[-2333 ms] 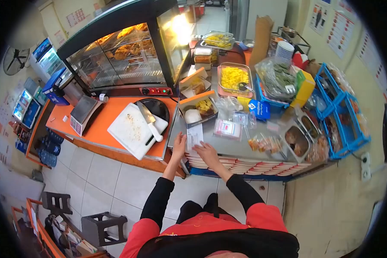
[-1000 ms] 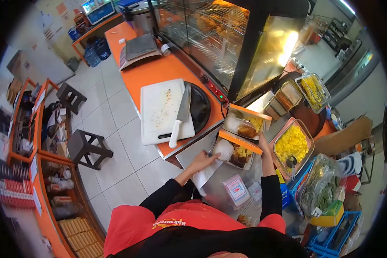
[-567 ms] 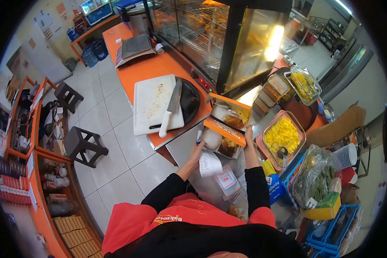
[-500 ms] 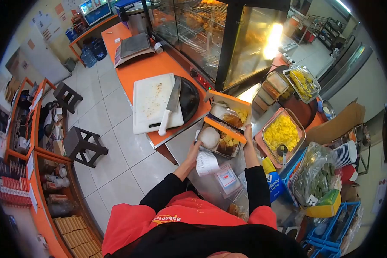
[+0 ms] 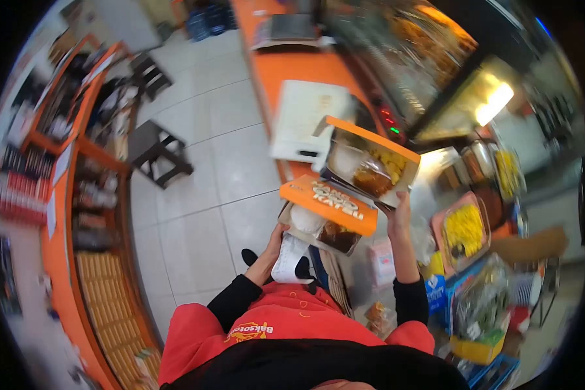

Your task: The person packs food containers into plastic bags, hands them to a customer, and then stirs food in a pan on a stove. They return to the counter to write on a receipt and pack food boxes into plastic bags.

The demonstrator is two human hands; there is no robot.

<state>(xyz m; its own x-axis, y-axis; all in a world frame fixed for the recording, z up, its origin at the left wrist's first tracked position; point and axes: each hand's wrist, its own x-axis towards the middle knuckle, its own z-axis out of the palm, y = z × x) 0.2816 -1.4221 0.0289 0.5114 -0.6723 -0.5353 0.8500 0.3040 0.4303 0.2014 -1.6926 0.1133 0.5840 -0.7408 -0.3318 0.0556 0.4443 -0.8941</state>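
Observation:
My left hand (image 5: pixel 273 250) is closed on the near side of a takeaway meal box (image 5: pixel 352 220) and a long white paper receipt (image 5: pixel 291 259) that hangs below it. The orange printed lid of this box is partly raised over a white rice mound (image 5: pixel 307 220) and brown food. My right hand (image 5: pixel 400 218) grips the right corner of a second takeaway meal box (image 5: pixel 374 139). That one stands open, showing rice (image 5: pixel 346 159), a wrapped brown portion (image 5: pixel 372 177) and yellow pieces (image 5: pixel 391 166). Both boxes are held up close together, the second one farther away.
A white cutting board (image 5: pixel 309 120) lies on the orange counter (image 5: pixel 273 65), near a lit display cabinet (image 5: pixel 429 71). To the right are a tray of yellow food (image 5: pixel 465 227) and a bagged green bundle (image 5: pixel 484 299). Dark stools (image 5: pixel 156 153) and orange shelving (image 5: pixel 65 188) stand left.
Both boxes have come off the work table and moved left with my hands, the receipt still in my left hand. The view has turned left and is blurred.

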